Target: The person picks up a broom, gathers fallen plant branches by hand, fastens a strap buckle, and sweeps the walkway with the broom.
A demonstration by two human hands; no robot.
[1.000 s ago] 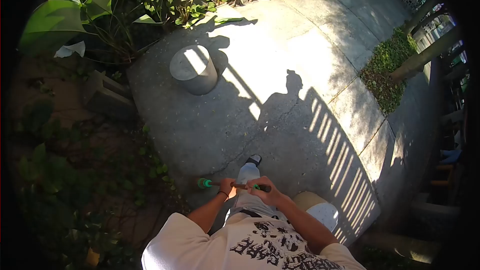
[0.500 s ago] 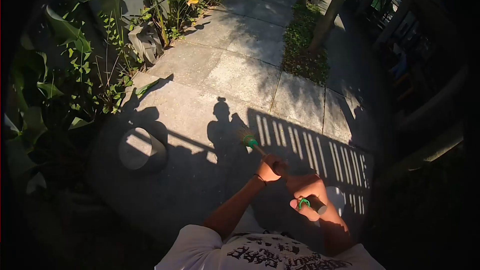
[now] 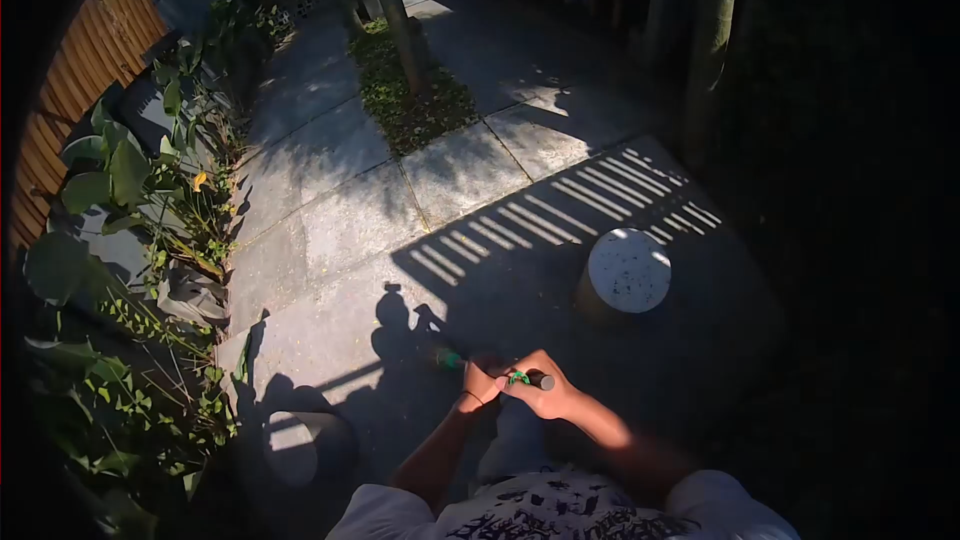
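My left hand (image 3: pixel 481 383), with a dark band at its wrist, is wrapped round the handle of a broom (image 3: pixel 448 359). Close beside it, my right hand (image 3: pixel 548 395) grips the same handle near its top end, where a green cord or loop shows. The blunt end of the handle sticks out past the right hand. A green binding sits at the broom's lower end, beyond my left hand. Its bristles are blurred and dim in the shade, so I cannot tell whether they touch the paving.
A round white-topped stool or post (image 3: pixel 630 271) stands to the right, and a similar round block (image 3: pixel 292 448) at lower left. Leafy plants (image 3: pixel 130 175) line the left edge. A tree trunk (image 3: pixel 397 25) rises from a planted strip (image 3: pixel 415 100). A post (image 3: pixel 712 30) stands at upper right.
My view has turned to the right, bringing the white-topped round stool or post into full sight. Both hands remain on the broom and have drawn closer together; its head looks nearer to me.
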